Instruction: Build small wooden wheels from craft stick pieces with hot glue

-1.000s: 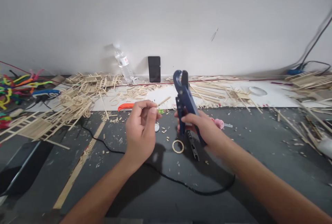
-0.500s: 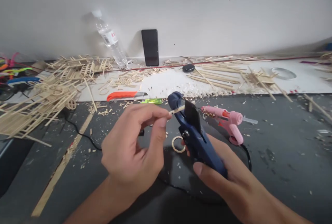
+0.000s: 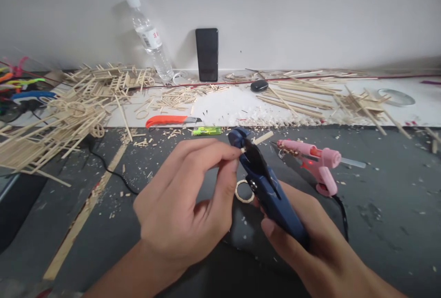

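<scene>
The left hand [image 3: 188,201] pinches one end of a wooden stick [image 3: 263,138], which juts past the blue cutter [image 3: 280,208] clasped in the right hand [image 3: 319,229], nearer than the surface's [image 3: 396,192] far edge.

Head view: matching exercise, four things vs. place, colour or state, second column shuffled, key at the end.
Things
1. blue cutter
2. glue gun
3. phone
4. utility knife

Place, colour or state
A. propped upright against the wall
B. gripped in the right hand
C. orange, lying flat
D. pink, on the dark tabletop

Pairs: 1-B, 2-D, 3-A, 4-C
</scene>
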Action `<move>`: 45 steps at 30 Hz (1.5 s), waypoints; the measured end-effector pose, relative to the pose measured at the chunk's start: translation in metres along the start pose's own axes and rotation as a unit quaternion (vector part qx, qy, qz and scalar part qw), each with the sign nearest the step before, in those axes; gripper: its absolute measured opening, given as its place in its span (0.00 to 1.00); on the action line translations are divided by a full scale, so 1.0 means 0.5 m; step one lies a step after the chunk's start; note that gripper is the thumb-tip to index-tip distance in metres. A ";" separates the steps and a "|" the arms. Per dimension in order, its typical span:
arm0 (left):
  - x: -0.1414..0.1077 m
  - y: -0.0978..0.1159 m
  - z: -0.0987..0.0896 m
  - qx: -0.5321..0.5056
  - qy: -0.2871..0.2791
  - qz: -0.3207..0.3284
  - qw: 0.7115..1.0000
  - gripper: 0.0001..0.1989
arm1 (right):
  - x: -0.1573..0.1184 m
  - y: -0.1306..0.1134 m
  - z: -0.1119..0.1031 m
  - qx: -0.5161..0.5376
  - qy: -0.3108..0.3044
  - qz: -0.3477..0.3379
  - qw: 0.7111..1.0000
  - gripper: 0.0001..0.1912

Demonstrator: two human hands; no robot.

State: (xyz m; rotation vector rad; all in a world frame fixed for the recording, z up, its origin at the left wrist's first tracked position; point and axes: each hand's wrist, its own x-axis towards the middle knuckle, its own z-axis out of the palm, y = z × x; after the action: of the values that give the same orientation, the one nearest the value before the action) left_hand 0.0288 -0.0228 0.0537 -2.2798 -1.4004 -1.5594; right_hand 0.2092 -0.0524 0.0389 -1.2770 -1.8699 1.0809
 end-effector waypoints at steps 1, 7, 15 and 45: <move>0.000 0.000 0.000 0.000 0.002 -0.003 1.000 0.07 | 0.000 0.000 0.000 -0.002 0.002 -0.004 1.000 0.09; 0.001 -0.003 0.002 -0.006 0.006 0.008 1.000 0.08 | 0.000 0.007 0.003 -0.010 0.002 -0.018 1.000 0.09; 0.005 -0.002 0.001 -0.020 -0.001 -0.007 1.000 0.09 | -0.005 0.015 0.003 -0.054 -0.009 0.002 0.999 0.14; 0.014 0.008 0.048 -0.598 -0.065 -0.424 0.677 0.21 | 0.014 0.024 0.014 -0.140 -0.024 0.091 0.986 0.16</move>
State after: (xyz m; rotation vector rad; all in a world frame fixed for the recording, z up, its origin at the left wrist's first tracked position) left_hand 0.0497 -0.0089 0.0489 -2.1816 -1.9698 -3.5431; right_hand 0.2062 -0.0455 0.0256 -1.6210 -2.0263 0.9698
